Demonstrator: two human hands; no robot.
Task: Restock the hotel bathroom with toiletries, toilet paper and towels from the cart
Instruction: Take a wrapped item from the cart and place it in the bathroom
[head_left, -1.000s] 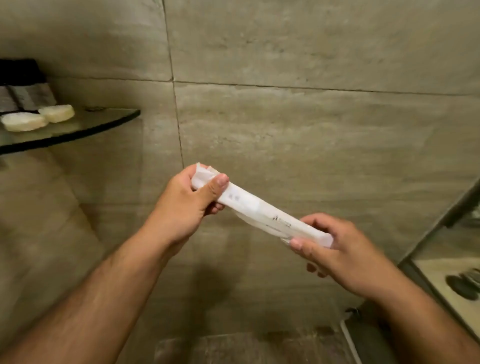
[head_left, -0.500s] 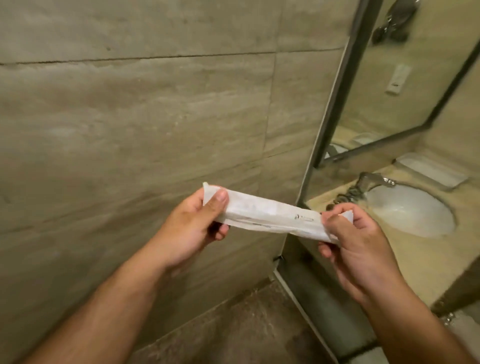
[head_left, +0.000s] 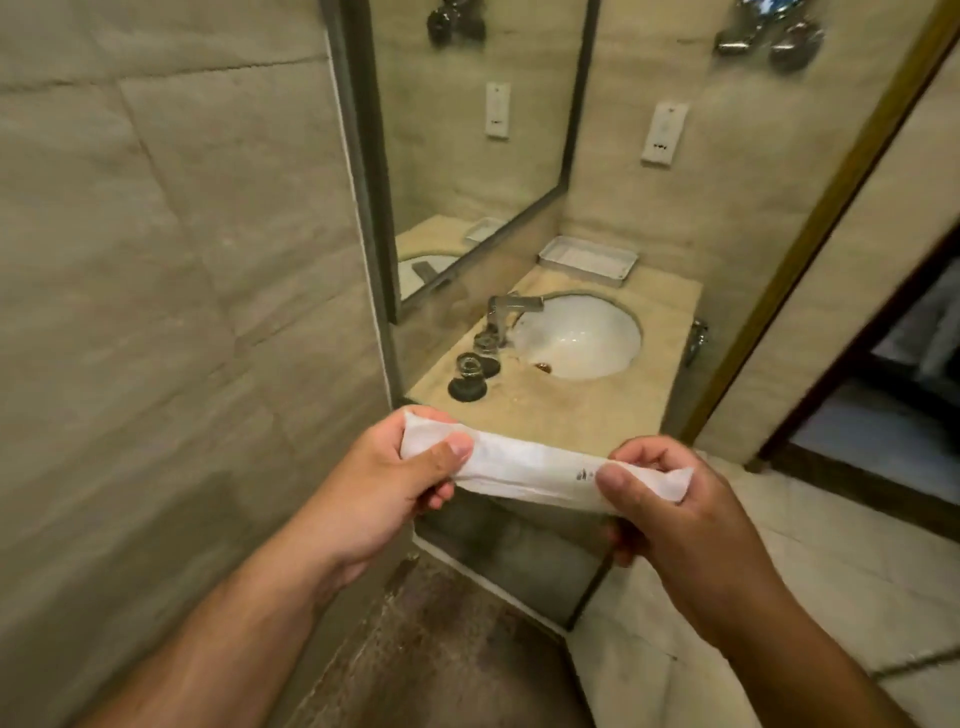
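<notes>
A beige stone vanity counter (head_left: 571, 410) with a white oval sink (head_left: 582, 338) and a white rectangular tray (head_left: 587, 260) lies ahead. Before its near edge, the left hand (head_left: 384, 493) and right hand (head_left: 675, 525) each pinch one end of a long white paper-wrapped toiletry packet (head_left: 535, 470), held level between thumb and curled fingers.

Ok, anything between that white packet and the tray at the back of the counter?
Nothing visible blocks it. Only the open sink basin lies between the white packet and the tray; the faucet and two glasses stand to the left of that path.
</notes>
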